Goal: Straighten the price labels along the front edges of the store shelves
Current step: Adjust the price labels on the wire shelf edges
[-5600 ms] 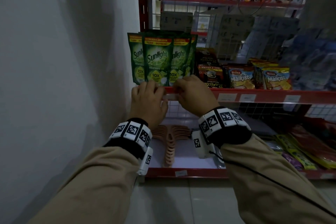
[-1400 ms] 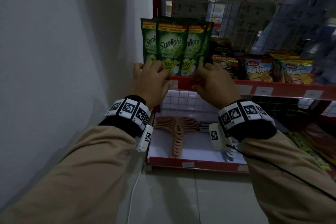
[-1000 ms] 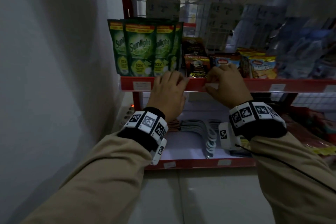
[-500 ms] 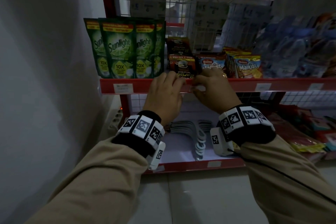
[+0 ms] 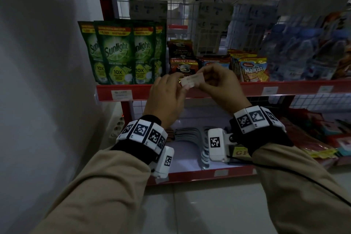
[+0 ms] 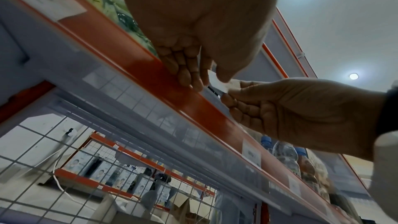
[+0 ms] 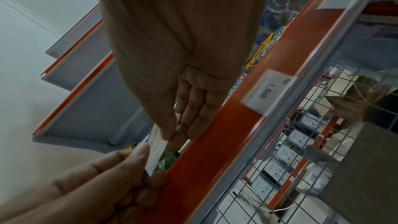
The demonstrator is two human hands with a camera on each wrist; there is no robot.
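A small white price label is out of the rail and held just above the red shelf edge, in front of the coffee boxes. My left hand pinches its left end and my right hand pinches its right end. The left wrist view shows the price label between thumb and fingers of both hands, close to the rail. In the right wrist view the price label hangs beside the shelf edge. Other labels sit in the rail: one under the green pouches, two at the right.
Green Sunlight pouches, coffee boxes and Malkist packs stand on the shelf behind my hands. Below it a lower shelf holds hangers. A white wall closes the left side. A wire grid forms the back.
Both hands moved right along the rail from under the Sunlight pouches to the coffee boxes. The label they worked at on the edge is now lifted off and held up between them.
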